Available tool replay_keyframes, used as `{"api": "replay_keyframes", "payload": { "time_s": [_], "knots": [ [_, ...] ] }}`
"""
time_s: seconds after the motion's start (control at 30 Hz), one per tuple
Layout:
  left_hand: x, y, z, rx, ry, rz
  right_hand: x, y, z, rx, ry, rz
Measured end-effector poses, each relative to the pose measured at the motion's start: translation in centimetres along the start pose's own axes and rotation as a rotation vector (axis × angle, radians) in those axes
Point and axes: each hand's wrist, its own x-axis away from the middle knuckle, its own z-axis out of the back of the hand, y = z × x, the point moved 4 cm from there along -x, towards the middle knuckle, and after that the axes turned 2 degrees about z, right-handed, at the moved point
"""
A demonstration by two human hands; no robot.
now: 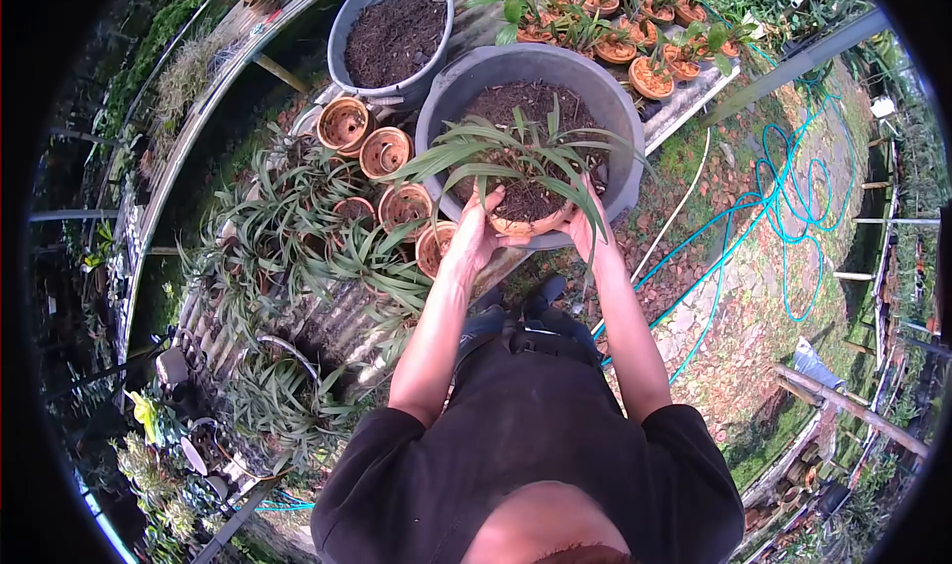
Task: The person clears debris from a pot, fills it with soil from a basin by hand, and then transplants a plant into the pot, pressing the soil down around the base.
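Note:
Between my two hands is a terracotta pot [531,226] filled with dark soil, with a long-leaved green plant [526,153] growing from it. My left hand [479,229] grips the pot's left side, fingers on its rim. On the right side, my right hand [585,225] holds the same pot, partly covered by leaves. The pot is over the near edge of a large grey tub [436,133] that has dark soil inside. Whether the pot rests on the tub's rim is hidden.
Beside the large tub stands a grey bucket of soil [342,54]. Empty terracotta pots [385,153] and leafy plants [268,212] are at the left. Small potted plants [650,76] stand at the back right. A teal hose [773,202] lies on the ground at the right.

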Motion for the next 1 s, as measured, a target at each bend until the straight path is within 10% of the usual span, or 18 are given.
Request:
{"api": "replay_keyframes", "payload": {
  "time_s": [0.27,0.37,0.67,1.0],
  "knots": [
    [-0.8,-1.5,5.4,-0.033,0.181,-0.075,-1.8,5.1,-3.9,0.427,0.001,0.262],
    [-0.5,-0.9,6.8,0.063,0.202,-0.081,-0.6,3.5,-4.8,0.213,-0.060,-0.060],
    [-0.8,2.2,10.9,0.097,0.237,-0.224,-6.5,10.7,12.4,1.075,0.378,0.111],
    [-0.5,1.9,9.3,0.166,0.327,-0.286,-11.2,11.4,9.3,1.803,-0.016,-0.252]
  ]
}}
